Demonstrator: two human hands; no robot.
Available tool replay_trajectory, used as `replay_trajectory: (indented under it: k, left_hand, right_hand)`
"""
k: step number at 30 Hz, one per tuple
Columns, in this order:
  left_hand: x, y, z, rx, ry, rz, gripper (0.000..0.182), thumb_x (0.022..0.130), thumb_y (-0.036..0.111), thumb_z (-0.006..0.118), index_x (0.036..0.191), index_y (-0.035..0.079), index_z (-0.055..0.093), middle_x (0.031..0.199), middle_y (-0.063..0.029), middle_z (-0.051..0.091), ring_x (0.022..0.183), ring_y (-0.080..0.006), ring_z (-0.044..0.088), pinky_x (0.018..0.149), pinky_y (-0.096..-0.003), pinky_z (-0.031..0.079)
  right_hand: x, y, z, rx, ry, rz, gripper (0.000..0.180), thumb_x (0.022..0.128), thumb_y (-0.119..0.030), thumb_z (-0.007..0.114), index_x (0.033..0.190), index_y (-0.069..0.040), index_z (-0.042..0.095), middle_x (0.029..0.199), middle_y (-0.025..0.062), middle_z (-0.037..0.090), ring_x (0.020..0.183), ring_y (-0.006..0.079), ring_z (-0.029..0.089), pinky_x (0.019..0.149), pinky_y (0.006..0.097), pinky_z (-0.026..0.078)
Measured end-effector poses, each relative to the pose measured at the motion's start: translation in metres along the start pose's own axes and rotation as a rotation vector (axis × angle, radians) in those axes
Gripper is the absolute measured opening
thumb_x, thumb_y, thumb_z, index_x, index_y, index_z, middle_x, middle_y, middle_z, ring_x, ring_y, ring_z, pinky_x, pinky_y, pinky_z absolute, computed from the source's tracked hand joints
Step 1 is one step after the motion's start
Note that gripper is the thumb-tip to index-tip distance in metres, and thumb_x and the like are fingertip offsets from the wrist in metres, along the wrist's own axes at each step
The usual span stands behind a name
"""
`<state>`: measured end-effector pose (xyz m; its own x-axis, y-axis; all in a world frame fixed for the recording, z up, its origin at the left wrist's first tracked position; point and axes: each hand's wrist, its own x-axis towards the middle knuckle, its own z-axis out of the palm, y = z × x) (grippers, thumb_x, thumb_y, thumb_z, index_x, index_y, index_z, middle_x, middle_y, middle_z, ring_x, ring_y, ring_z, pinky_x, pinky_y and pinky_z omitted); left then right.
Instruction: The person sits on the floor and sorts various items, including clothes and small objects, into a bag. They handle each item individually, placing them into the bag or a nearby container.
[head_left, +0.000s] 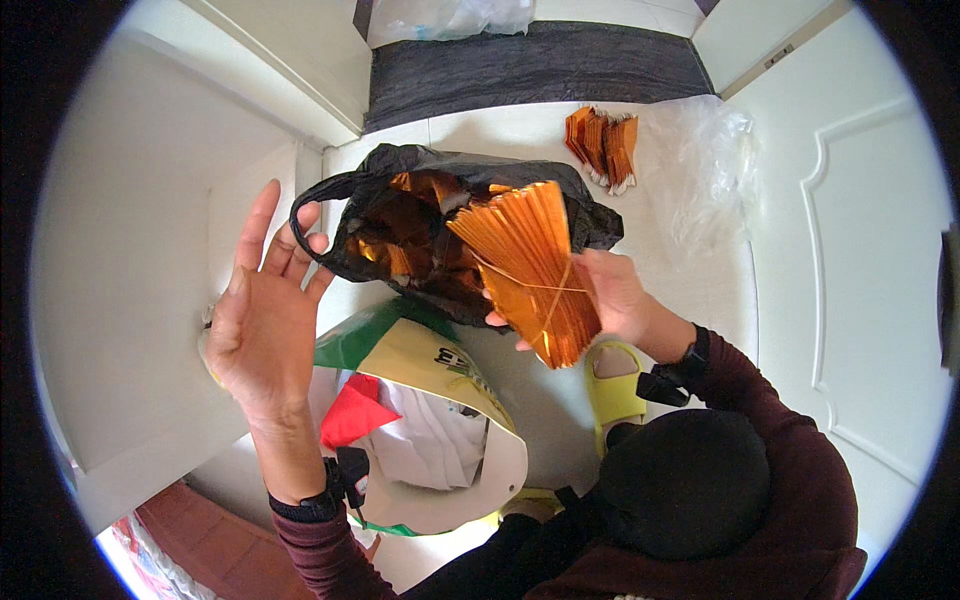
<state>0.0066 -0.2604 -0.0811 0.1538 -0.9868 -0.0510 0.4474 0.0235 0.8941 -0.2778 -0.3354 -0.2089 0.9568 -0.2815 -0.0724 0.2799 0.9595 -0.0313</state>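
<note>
My right hand (619, 292) grips a fanned bundle of folded, shiny orange-gold paper (529, 262), bound crosswise with rubber bands. Beneath and behind it a black plastic bag (480, 169) lies with its mouth spread, holding more of the shiny gold paper (409, 255). One handle loop (322, 187) of the bag hangs over fingers of my left hand (274, 322), whose palm is turned up and fingers are spread. The far side of the bundle hides part of the bag's mouth.
Toward the back right, more folded orange paper (604, 146) rests on the floor beside a clear plastic bag (697, 165). A paper carrier bag (502, 450) with white cloth and a red piece (356, 412) stands near my feet. White doors (862, 225) flank both sides.
</note>
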Motion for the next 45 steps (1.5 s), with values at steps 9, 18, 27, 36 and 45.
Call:
replay_trajectory:
  k: [9,18,27,36,45]
  left_hand:
    - [0.000,0.001,0.003,0.045,0.016,-0.004,0.080,0.084,0.040,0.055,0.145,-0.001,0.025,0.131,-0.0165,0.046,0.110,-0.0196,0.048,0.104,-0.0398,0.031]
    - [0.001,0.000,0.002,0.030,0.009,-0.006,0.079,0.085,0.040,0.054,0.146,-0.001,0.024,0.131,-0.0168,0.047,0.110,-0.0200,0.049,0.104,-0.0392,0.031]
    - [0.002,-0.002,0.000,0.009,0.027,-0.011,0.079,0.085,0.039,0.054,0.145,-0.001,0.025,0.131,-0.0205,0.047,0.111,-0.0210,0.050,0.105,-0.0404,0.030]
    - [0.001,-0.003,-0.002,0.031,0.029,-0.003,0.081,0.083,0.040,0.056,0.145,-0.002,0.025,0.131,-0.0203,0.047,0.110,-0.0211,0.050,0.105,-0.0407,0.031]
    - [0.002,-0.007,0.001,-0.072,0.023,-0.008,0.076,0.084,0.039,0.051,0.142,-0.004,0.030,0.125,-0.0206,0.052,0.110,-0.0241,0.051,0.103,-0.0402,0.032]
  right_hand:
    - [0.036,-0.020,-0.053,-0.459,0.361,-0.001,0.054,0.087,-0.008,0.053,0.139,-0.004,0.037,0.127,0.0164,0.054,0.113,0.0257,0.057,0.101,0.0422,0.043]
    - [0.065,-0.088,-0.087,-0.568,0.564,0.004,0.036,0.085,-0.015,0.064,0.113,0.006,0.055,0.108,0.0148,0.064,0.097,0.0238,0.064,0.091,0.0381,0.051]
    - [0.072,-0.120,-0.101,-0.609,0.642,-0.140,0.032,0.089,-0.015,0.061,0.116,0.002,0.056,0.111,0.0163,0.063,0.101,0.0267,0.062,0.095,0.0375,0.050]
    - [0.067,-0.117,-0.097,-2.399,0.580,0.266,0.055,0.087,-0.046,0.053,0.105,0.005,0.062,0.078,0.0292,0.062,0.074,0.0421,0.062,0.069,0.0484,0.050]
    - [0.078,-0.081,-0.127,-2.622,0.818,-0.234,0.051,0.082,-0.024,0.062,0.125,0.000,0.048,0.069,0.0221,0.062,0.064,0.0396,0.063,0.060,0.0480,0.053]
